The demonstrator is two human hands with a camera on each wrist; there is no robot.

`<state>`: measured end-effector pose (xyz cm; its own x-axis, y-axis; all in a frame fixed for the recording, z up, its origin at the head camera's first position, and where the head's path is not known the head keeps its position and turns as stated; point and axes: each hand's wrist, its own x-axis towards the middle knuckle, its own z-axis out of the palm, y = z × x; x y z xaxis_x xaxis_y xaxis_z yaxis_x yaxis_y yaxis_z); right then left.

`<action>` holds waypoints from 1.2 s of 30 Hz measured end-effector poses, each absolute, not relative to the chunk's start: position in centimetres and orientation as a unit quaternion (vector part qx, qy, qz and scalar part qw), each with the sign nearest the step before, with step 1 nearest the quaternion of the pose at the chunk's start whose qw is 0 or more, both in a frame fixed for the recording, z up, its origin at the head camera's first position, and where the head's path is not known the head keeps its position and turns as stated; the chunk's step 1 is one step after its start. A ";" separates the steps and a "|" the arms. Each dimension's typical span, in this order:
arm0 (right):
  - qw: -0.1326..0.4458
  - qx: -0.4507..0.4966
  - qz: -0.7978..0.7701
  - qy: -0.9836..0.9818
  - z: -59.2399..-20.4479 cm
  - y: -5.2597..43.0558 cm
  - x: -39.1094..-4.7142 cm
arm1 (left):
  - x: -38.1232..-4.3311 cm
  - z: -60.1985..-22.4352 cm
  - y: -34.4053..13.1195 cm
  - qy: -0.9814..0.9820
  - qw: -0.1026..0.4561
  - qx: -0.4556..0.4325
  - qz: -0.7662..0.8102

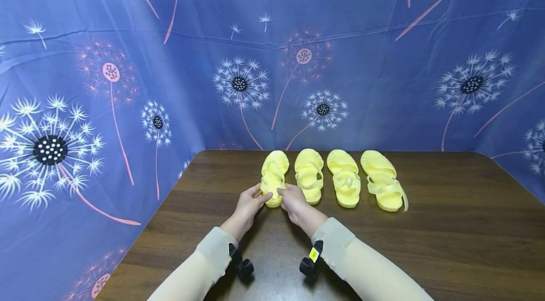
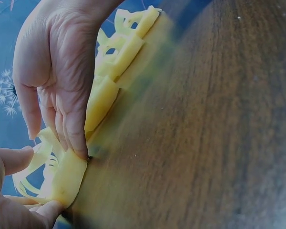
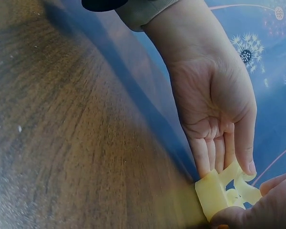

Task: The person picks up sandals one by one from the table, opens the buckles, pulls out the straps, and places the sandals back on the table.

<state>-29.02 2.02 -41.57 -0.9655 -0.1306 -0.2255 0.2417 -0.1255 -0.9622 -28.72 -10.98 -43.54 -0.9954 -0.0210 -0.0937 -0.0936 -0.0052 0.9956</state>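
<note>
A yellow strappy sandal (image 1: 273,179) lies at the left end of a row on the brown table, toe toward the back. My left hand (image 1: 247,205) holds its left side near the heel, thumb over the top. From the other side my right hand (image 1: 296,202) grips it, thumb near the strap and fingers along the outer edge. In the left wrist view, the sandal's sole side (image 2: 66,183) shows between the two hands. The right wrist view has the same sandal's heel (image 3: 210,195) under the right fingertips.
To the right stand more yellow sandals: one close beside my right hand (image 1: 309,173), another in the middle (image 1: 346,182), and a last one (image 1: 385,187) angled with its strap loose. A blue dandelion-print cloth (image 1: 374,69) hangs behind the wooden table (image 1: 447,225).
</note>
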 end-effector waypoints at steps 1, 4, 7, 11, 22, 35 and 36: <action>0.125 0.042 -0.749 0.650 -41.6 2.0 -29.0 | -28.7 -43.5 -11.0 0.706 0.025 -0.041 0.707; 0.125 0.041 -0.749 0.650 -41.6 2.0 -29.1 | -28.8 -43.6 -10.9 0.710 0.025 -0.041 0.702; 0.123 0.045 -0.748 0.651 -41.7 2.0 -29.3 | -28.9 -43.6 -10.9 0.710 0.025 -0.043 0.702; 0.119 0.048 -0.747 0.653 -41.8 2.1 -29.5 | -29.1 -43.6 -10.7 0.710 0.022 -0.045 0.703; 0.120 0.063 -0.743 0.655 -41.9 2.0 -30.0 | -29.6 -43.5 -10.8 0.714 0.020 -0.052 0.698; 0.113 0.063 -0.744 0.656 -42.0 1.9 -30.4 | -30.0 -43.5 -10.7 0.718 0.018 -0.053 0.693; 0.112 0.063 -0.744 0.656 -42.0 1.9 -30.5 | -30.1 -43.5 -10.7 0.718 0.018 -0.054 0.694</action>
<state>-30.49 1.95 -42.03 -0.9670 -0.0847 -0.2402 0.2489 -0.1144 -0.9617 -30.07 -10.72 -43.53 -0.9935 -0.0533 -0.1004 -0.1021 0.0303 0.9943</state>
